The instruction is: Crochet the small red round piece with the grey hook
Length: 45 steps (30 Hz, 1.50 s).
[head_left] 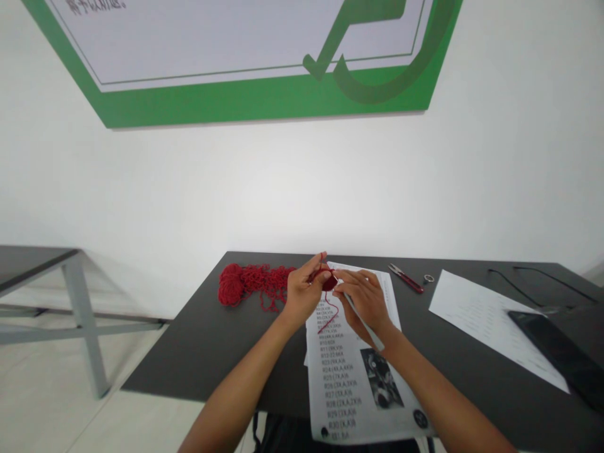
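A small piece of dark red crochet work [330, 282] is pinched in my left hand [302, 288], with a strand of yarn running up over the raised index finger. My right hand [365, 297] is closed around a crochet hook [370, 333], whose pale grey handle slants back under the palm toward the wrist. The hook's tip is at the red piece and too small to make out. A loose red yarn tail [333, 319] dangles over a printed pattern sheet [340, 402] below both hands. To the left lies a ball of red yarn [231, 286] with loosened, tangled loops.
Red-handled scissors [406, 278] and a small ring [428, 278] lie right of the pattern sheet. Further right are another paper [481, 314], a black phone [557, 346] and eyeglasses [523, 286]. The dark table [189, 358] stands near a white wall; another table [42, 267] is at left.
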Each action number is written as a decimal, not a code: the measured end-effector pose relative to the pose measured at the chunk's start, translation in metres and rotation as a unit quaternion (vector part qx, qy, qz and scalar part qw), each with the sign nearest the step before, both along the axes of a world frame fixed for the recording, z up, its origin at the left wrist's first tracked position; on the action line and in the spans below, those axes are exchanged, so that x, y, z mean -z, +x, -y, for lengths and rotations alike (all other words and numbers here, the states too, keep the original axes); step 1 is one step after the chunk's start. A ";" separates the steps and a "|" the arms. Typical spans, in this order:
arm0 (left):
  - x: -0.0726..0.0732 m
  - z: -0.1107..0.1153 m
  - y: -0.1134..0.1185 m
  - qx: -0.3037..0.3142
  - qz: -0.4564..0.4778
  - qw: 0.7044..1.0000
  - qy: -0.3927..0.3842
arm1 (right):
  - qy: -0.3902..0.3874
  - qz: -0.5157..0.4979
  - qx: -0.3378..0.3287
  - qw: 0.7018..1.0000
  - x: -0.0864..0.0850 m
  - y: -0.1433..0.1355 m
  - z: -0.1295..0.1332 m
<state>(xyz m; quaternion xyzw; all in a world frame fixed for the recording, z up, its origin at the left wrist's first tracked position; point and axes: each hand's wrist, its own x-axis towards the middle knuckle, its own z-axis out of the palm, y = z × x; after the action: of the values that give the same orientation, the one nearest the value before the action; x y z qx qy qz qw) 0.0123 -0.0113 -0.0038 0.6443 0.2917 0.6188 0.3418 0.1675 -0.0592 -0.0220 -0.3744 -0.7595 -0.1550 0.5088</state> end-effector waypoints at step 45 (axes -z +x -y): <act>0.005 0.017 0.023 0.186 0.226 0.929 -0.228 | -0.032 -0.158 -0.053 0.985 0.000 -0.001 0.007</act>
<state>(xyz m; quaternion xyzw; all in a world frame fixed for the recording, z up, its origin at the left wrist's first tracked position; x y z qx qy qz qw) 0.0353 -0.0285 -0.0085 0.4350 0.2146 0.5903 0.6453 0.1668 -0.0665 -0.0218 -0.3693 -0.6928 -0.0426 0.6180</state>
